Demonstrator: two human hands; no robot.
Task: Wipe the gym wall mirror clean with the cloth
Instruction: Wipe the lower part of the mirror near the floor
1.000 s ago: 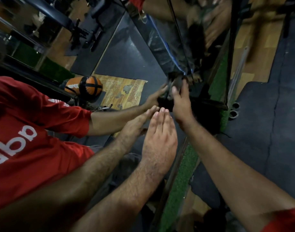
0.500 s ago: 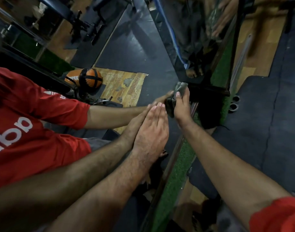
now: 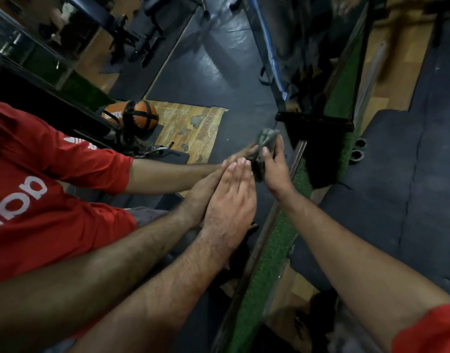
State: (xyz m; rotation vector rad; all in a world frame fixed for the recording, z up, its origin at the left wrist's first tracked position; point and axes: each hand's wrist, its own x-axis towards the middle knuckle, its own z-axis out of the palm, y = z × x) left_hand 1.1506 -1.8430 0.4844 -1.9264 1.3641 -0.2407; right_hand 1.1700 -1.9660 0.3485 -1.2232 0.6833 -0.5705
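The wall mirror (image 3: 213,72) fills the left half of the view, and its dark frame edge runs diagonally down the middle. My left hand (image 3: 231,200) lies flat against the glass with fingers together, fingertip to fingertip with its reflection. Just to its right, my right hand (image 3: 275,166) grips a crumpled grey cloth (image 3: 267,138) and presses it on the glass near the frame edge. The cloth bunches out above my fingers. My reflection in a red shirt (image 3: 40,187) shows at the left.
A green turf strip (image 3: 269,250) runs along the mirror's base. Dark rubber floor mats (image 3: 397,187) cover the right side, with wooden floor beyond. Two small round rings (image 3: 357,149) lie by the turf. An orange ball (image 3: 139,114) and gym benches appear reflected in the glass.
My right hand has slid the cloth a little down the glass, and more cloth shows above the fingers. My left hand has stayed flat on the mirror.
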